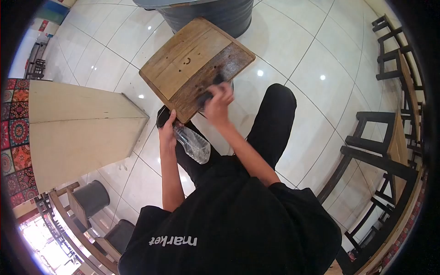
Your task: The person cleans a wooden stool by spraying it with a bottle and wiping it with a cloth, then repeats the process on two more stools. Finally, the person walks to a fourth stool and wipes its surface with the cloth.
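A wooden board point(188, 59) with rounded corners is tilted above my knees; a darker, partly shiny strip runs along its near side. My left hand point(167, 127) grips the board's near left corner, thumb on top. Clear crumpled plastic point(195, 145), a bottle or a bag, lies against that hand and over my thigh; whether the fingers hold it is hidden. My right hand point(219, 104) is closed round a dark object point(205, 98) pressed on the darker strip. Motion blur hides its exact kind, and dark parts show on both sides of the fingers.
A large dark grey tub point(206, 18) stands just beyond the board. To the left is a cream box-like panel point(82, 130) beside patterned cloth point(18, 137). Dark-framed wooden stools point(376, 133) line the right side. Grey bins point(94, 199) stand at lower left on the white tiled floor point(316, 107).
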`<state>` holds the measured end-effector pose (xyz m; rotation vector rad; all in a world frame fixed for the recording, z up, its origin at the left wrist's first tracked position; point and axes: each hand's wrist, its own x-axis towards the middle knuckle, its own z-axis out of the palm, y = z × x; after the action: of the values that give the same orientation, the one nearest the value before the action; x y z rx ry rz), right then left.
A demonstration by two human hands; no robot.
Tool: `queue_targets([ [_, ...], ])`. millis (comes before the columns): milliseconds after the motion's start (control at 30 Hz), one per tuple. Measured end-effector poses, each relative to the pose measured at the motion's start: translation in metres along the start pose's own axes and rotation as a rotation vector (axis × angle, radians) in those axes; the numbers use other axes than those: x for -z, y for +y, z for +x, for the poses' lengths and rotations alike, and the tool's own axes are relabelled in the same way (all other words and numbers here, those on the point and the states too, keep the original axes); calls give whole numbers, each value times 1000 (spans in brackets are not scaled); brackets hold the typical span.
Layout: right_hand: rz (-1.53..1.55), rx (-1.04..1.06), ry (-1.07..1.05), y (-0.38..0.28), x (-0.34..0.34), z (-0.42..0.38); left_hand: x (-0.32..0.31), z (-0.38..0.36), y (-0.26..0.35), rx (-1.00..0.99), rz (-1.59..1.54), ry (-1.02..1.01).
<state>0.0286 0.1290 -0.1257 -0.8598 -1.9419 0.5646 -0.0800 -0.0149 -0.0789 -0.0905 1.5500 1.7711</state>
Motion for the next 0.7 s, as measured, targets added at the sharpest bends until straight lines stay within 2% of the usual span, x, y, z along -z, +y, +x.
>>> queue_targets([
  [100,-56,-341,274,44,10,76,-5,-5,1,-75,33,9],
  [133,-53,-339,278,57,9,90,-7,-5,2,-90,46,29],
  [200,49,-385,426,70,9,106,-7,-5,2,-102,62,46],
  [233,47,-387,430,68,7,100,-5,-3,0,-109,72,34],
  [300,243,-429,381,50,-2,76,-6,2,-3,-122,75,14],
  [367,265,-325,247,26,-17,26,-3,4,-6,-84,84,67],
  [467,217,-131,52,-23,-28,-42,-7,0,1,-98,93,44],
  [533,234,-60,24,-27,-24,-47,-15,-6,5,-90,74,47],
  [600,98,97,-3,-10,-16,-26,-11,-6,4,-88,93,18],
  [700,58,-149,171,20,-6,30,-12,-7,6,-90,114,7],
])
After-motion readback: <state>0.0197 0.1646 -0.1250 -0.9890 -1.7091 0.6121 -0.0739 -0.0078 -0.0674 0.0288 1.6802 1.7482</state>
